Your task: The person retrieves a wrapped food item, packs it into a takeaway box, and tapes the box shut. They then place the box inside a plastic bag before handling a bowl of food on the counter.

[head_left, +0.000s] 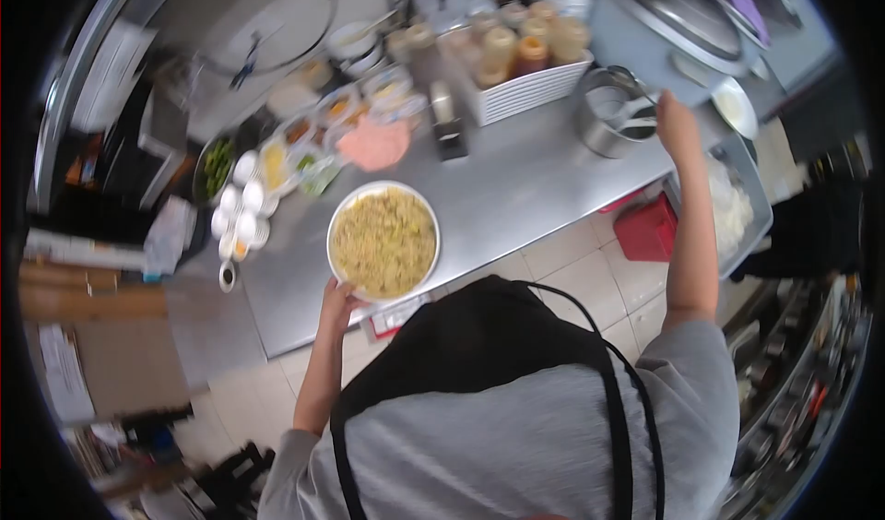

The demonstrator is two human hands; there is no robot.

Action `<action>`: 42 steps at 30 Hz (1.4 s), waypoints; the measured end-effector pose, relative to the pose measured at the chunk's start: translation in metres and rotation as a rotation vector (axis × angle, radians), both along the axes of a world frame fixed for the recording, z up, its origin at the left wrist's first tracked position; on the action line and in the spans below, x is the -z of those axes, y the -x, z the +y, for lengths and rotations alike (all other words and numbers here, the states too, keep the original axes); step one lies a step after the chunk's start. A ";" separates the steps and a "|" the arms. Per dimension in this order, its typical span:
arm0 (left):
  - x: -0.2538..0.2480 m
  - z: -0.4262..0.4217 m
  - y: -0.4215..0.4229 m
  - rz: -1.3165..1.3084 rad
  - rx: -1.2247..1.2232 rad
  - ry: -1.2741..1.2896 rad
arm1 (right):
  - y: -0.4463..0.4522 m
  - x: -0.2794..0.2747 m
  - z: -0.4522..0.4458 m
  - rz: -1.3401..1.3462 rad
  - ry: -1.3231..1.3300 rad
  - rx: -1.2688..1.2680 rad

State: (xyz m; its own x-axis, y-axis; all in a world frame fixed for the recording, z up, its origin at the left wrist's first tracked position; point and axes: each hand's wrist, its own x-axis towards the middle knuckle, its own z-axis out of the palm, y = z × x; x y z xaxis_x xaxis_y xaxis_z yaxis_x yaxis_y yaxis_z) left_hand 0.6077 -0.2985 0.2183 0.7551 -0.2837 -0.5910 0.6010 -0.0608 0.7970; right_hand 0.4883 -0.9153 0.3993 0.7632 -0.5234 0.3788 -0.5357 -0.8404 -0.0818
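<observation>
A white round bowl (435, 260) filled with yellowish fried rice (387, 241) stands at the front edge of the steel counter. My left hand (339, 304) grips its near-left rim, thumb on top and the other fingers partly hidden. Over to the right, my arm stretches out to a metal pot (607, 135) that contains several utensils. Closed fingers of my right hand (677, 125) are at the handle of a utensil (636, 107) leaning in that pot. The shape of the utensil's lower end is hard to make out.
A white basket (525, 91) of sauce bottles stands behind the counter (489, 188). Small ingredient containers, a pink sheet (375, 144) and white eggs or cups (241, 206) lie left. A red bin (645, 230) and a grey tub (761, 208) stand right. Another person is at far right.
</observation>
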 end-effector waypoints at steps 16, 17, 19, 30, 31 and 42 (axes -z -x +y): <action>-0.008 0.027 0.037 0.156 -0.131 0.323 | -0.106 0.125 0.349 -0.115 -0.547 -0.701; -0.005 0.036 0.035 0.154 -0.135 0.324 | -0.108 0.127 0.357 -0.030 -0.502 -0.684; -0.011 0.045 0.029 0.106 -0.225 0.349 | -0.110 0.136 0.367 0.055 -0.454 -0.668; -0.022 0.043 -0.015 -0.005 -0.119 0.204 | -0.127 0.127 0.377 0.018 -0.404 -0.752; -0.020 0.041 -0.015 -0.039 -0.085 0.193 | -0.124 0.133 0.379 0.019 -0.406 -0.751; -0.020 0.033 -0.011 -0.017 -0.082 0.203 | -0.152 0.188 0.391 0.000 -0.308 -0.838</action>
